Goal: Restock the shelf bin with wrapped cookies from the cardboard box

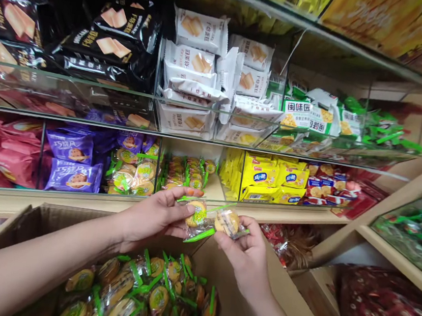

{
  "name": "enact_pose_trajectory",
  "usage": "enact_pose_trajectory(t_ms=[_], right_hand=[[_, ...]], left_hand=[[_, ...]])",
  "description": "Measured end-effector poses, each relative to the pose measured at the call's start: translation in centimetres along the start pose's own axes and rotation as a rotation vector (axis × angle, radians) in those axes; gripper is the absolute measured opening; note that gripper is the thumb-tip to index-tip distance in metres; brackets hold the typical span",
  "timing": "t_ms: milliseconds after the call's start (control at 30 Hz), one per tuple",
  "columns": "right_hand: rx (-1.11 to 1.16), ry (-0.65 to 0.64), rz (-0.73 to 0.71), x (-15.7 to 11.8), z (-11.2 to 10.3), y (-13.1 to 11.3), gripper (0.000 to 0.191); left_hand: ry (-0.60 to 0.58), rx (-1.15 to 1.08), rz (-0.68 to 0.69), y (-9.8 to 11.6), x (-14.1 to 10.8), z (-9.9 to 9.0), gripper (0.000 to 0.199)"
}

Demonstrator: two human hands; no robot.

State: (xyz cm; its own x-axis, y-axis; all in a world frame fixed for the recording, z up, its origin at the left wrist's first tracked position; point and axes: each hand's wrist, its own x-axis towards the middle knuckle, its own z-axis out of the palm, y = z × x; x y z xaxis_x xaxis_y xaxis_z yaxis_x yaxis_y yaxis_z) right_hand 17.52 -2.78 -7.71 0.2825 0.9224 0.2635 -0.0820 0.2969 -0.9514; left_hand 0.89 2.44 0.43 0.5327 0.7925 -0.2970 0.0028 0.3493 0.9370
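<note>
My left hand (163, 212), fingers closed, pinches a clear-wrapped cookie packet (197, 213) with green edges and a green-and-yellow label. Another clear-wrapped cookie packet (226, 222), turned to its dark-printed side, is gripped by my right hand (244, 254). The two packets touch or overlap in front of the lower shelf. Under my hands, a cardboard box (225, 293) holds a heap of similar cookie packets (158, 299). More of these small packets (193, 174) stand in a shelf compartment just behind my hands.
Glass dividers and a glass front edge (114, 195) bound the compartments. Purple packets (74, 161) lie to the left, yellow packets (260, 177) to the right. White cake packets (195, 61) fill the shelf above. A dark red bag (388, 313) sits at lower right.
</note>
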Motion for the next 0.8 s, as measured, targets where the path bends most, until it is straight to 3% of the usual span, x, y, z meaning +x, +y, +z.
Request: enact_pose_trajectory(t_ms=[67,133,200,267,533,667,800], right_hand=[[-0.145,0.089,-0.115,0.2,-0.2,0.1,0.027],[-0.347,0.142,-0.332,0.4,-0.3,0.4,0.023],[-0.527,0.125,-0.547,0.4,-0.4,0.6,0.025],[-0.617,0.054,-0.654,0.3,-0.5,0.8,0.035],[-0.620,-0.228,-0.710,-0.8,-0.2,0.6,0.076],[-0.406,-0.215,-0.577,-1.3,-0.2,0.6,0.067],[-0.135,-0.129,-0.333,-1.4,0.0,1.2,0.052]], left_hand=[[0.003,-0.016,-0.004,-0.4,0.2,0.1,0.045],[-0.005,-0.056,-0.028,-0.9,0.3,0.4,0.044],[-0.012,-0.099,-0.064,-1.3,0.3,0.7,0.036],[-0.020,-0.126,-0.079,-1.5,0.3,1.0,0.033],[0.000,-0.067,-0.064,-1.5,0.0,1.5,0.050],[0.037,-0.080,-0.038,-1.5,0.2,1.5,0.055],[0.078,-0.017,-0.009,-1.5,0.4,1.5,0.054]])
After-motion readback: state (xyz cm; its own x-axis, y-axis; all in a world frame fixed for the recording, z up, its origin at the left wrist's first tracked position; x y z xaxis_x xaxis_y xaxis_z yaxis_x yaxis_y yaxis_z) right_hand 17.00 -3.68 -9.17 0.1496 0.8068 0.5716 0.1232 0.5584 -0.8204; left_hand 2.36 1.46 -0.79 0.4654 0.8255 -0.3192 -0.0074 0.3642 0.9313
